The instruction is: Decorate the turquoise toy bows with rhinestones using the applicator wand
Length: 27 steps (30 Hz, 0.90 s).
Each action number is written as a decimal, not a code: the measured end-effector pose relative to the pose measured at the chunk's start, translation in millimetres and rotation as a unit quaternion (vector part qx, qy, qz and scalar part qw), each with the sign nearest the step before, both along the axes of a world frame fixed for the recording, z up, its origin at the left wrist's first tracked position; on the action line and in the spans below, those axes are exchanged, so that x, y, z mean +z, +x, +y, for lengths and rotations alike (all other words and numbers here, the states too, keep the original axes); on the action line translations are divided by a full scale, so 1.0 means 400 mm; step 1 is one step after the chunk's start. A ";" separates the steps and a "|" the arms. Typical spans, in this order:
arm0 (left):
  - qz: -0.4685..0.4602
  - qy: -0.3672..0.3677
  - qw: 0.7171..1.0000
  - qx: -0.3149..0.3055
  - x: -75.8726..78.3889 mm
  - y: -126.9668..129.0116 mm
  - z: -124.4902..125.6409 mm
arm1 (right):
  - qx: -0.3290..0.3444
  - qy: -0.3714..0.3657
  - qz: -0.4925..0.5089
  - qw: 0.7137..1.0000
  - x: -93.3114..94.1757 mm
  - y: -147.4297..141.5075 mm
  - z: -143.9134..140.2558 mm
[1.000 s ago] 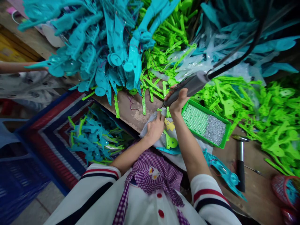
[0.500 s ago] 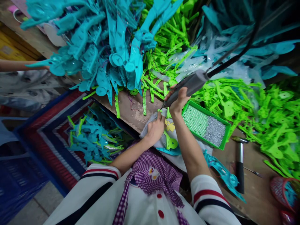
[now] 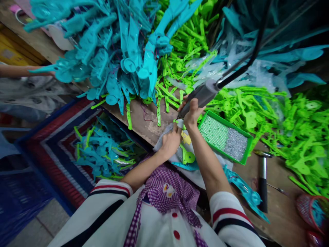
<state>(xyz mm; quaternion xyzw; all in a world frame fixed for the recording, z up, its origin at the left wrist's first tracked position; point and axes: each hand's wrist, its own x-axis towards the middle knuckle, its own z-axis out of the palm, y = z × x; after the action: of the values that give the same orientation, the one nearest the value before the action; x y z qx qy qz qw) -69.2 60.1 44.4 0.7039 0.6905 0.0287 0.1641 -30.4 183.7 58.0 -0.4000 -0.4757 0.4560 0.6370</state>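
Observation:
In my right hand point(image 3: 191, 115) is a grey electric screwdriver point(image 3: 203, 95), gripped round its body. It slants, with the tip low at the left and the black cable end up to the right. My left hand point(image 3: 171, 140) is closed on a green plastic part point(image 3: 175, 121), right by the screwdriver's tip. Most of that part is hidden under the fingers. A grey cloth point(image 3: 161, 137) with a yellow figure lies beneath both hands. On it rest a green piece with a round end point(image 3: 189, 157) and a partly covered blue piece point(image 3: 186, 166).
Right of my hand, a green tray point(image 3: 247, 154) holds small metal screws. A hammer point(image 3: 263, 181) and a blue assembled piece point(image 3: 244, 188) lie further right. Blue parts point(image 3: 97, 58) and green parts point(image 3: 241, 106) are heaped behind. At left are a striped bin point(image 3: 59, 147) and another person's arm point(image 3: 25, 71).
The screwdriver's cable end has swung slightly left, together with my right hand and the cable. My left hand stays in place on the green part.

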 end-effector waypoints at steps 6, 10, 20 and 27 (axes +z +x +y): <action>-0.014 -0.006 1.000 0.000 -0.006 -0.001 0.003 | 0.071 0.013 -0.019 0.997 -0.022 -0.001 0.002; -0.025 -0.014 1.000 -0.005 -0.013 -0.004 0.003 | 0.093 0.022 -0.033 0.995 -0.043 -0.009 -0.004; -0.143 0.020 0.989 0.018 -0.048 -0.035 0.002 | -0.080 0.065 -0.011 0.995 0.093 0.110 -0.027; -0.384 0.091 0.918 0.042 -0.091 -0.121 -0.051 | -0.110 0.050 -0.033 0.992 0.105 0.283 -0.081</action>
<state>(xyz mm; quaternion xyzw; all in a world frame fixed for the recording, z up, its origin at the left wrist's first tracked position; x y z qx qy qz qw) -117.6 39.7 8.1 0.6208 0.5977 0.3667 0.3505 82.9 151.1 100.1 -0.4325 -0.4721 0.3452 0.6862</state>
